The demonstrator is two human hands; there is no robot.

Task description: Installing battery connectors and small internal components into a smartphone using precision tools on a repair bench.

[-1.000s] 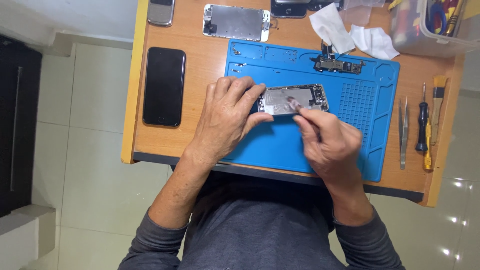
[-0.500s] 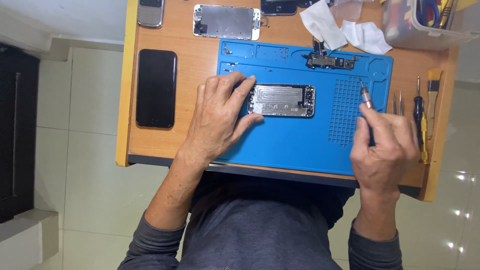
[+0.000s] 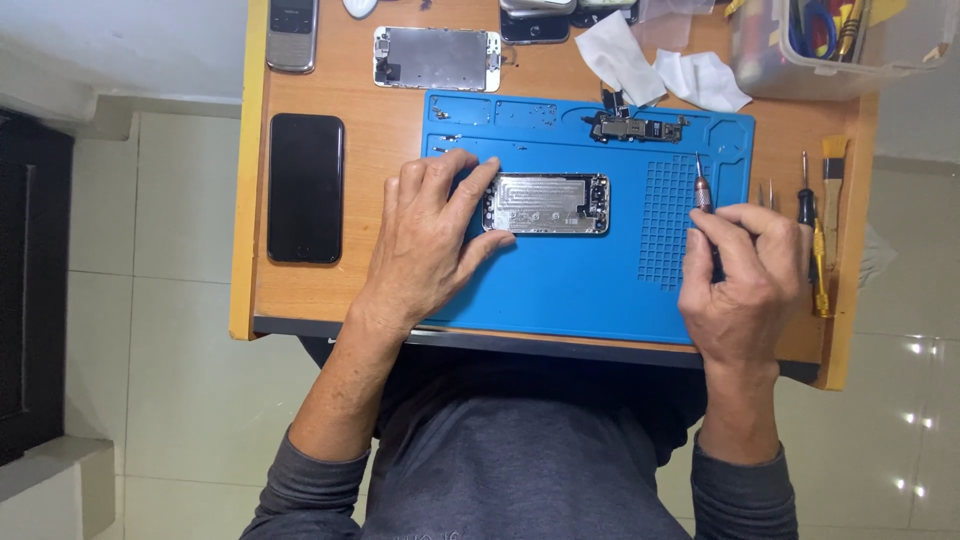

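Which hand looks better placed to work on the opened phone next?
Probably the right hand: it holds the screwdriver over the blue mat, apart from the phone. The left hand is busy, its fingers pinning the phone's end.

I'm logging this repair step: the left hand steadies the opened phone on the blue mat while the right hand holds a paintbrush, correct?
Not quite. In the head view the right hand holds a small screwdriver, not a paintbrush. The left hand does steady the opened phone on the blue mat.
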